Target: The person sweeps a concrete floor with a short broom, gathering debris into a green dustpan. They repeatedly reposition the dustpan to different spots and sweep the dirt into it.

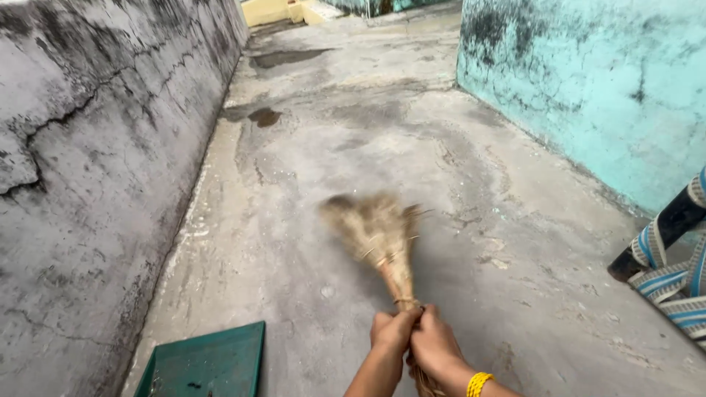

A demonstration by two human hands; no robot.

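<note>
At the bottom centre of the frame, your left hand (392, 331) and right hand (435, 345) sit pressed together, both clamped round the bound neck of a straw broom (379, 235). Its blurred bristles fan out just above, over the concrete floor (309, 169). A green dustpan (206, 364) lies lower left. A striped webbed frame (673, 265) leans at the right edge. Beyond rise a cracked grey wall (95, 147) on the left and a turquoise wall (603, 81) at upper right.
</note>
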